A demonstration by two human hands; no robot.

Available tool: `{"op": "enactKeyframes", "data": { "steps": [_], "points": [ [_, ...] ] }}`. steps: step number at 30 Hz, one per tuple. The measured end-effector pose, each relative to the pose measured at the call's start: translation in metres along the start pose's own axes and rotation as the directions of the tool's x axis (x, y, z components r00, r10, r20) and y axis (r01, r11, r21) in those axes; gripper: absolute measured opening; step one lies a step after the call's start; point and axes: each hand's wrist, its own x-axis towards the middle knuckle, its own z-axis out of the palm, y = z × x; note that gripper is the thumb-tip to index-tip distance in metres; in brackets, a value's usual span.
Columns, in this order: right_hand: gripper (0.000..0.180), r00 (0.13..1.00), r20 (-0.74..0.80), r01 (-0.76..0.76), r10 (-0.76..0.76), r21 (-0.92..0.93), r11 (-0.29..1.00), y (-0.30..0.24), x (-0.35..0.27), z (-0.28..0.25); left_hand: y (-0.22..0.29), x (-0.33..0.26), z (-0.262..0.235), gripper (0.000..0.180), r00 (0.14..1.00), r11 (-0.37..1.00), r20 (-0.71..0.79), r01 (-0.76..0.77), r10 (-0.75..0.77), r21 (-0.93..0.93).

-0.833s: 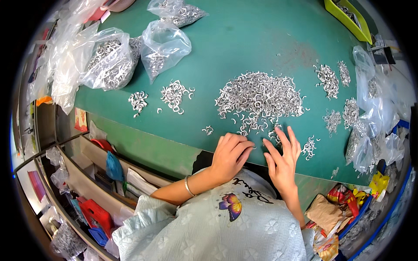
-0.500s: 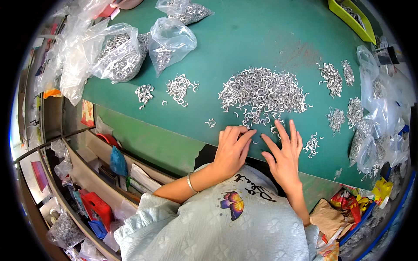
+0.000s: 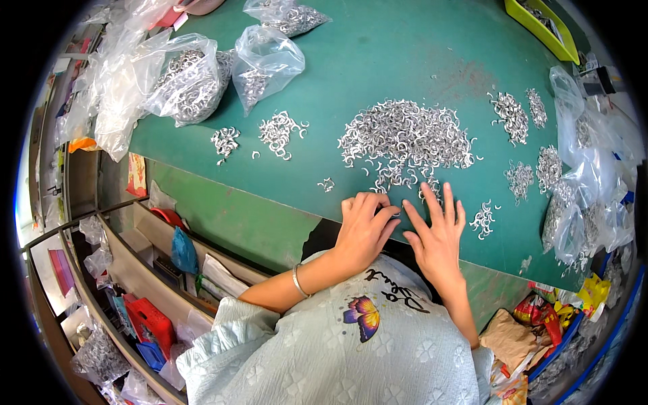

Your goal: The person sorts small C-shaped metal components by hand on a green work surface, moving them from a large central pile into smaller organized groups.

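A big heap of small silver C-shaped metal pieces [image 3: 408,135] lies on the green tabletop, thinning toward my hands. My left hand [image 3: 364,226] is at the table's near edge with its fingers curled and thumb close to the forefinger. One small C-shaped piece [image 3: 397,214] shows at those fingertips. Just to the right, my right hand [image 3: 435,233] lies palm down with its fingers spread, holding nothing. Its fingertips touch the table beside a few loose pieces [image 3: 430,192] at the heap's near side.
Smaller piles [image 3: 280,135] sit left of the heap, and others [image 3: 510,118] lie to the right. Clear bags of metal pieces [image 3: 189,84] stand at the far left; more plastic bags [image 3: 587,175] line the right edge. A yellow-green tray [image 3: 543,30] is far right. Shelf compartments [image 3: 145,270] run below left.
My left fingers have come together at a small piece that lay loose beside the thumb. My right hand has shifted slightly left and its fingers remain spread.
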Motion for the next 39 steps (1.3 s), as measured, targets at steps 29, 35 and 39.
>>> {"op": "enactKeyframes", "data": {
  "steps": [29, 35, 39],
  "points": [
    [0.062, 0.898, 0.158, 0.362, -0.41, 0.263, 0.894, -0.008, -0.04, 0.019, -0.051, -0.048, 0.041, 0.035, 0.489, -0.65, 0.871, 0.65, -0.041, -0.395],
    [0.029, 0.915, -0.196, 0.403, -0.353, 0.404, 0.821, -0.006, -0.03, 0.022, -0.038, -0.037, -0.007, 0.027, 0.451, -0.003, 0.884, 0.891, -0.125, -0.455],
    [0.017, 0.917, -0.356, 0.317, -0.18, 0.378, 0.87, -0.009, -0.018, 0.021, -0.025, -0.035, -0.067, 0.029, 0.67, 0.379, 0.714, 0.726, -0.204, -0.574]
  ]
}}
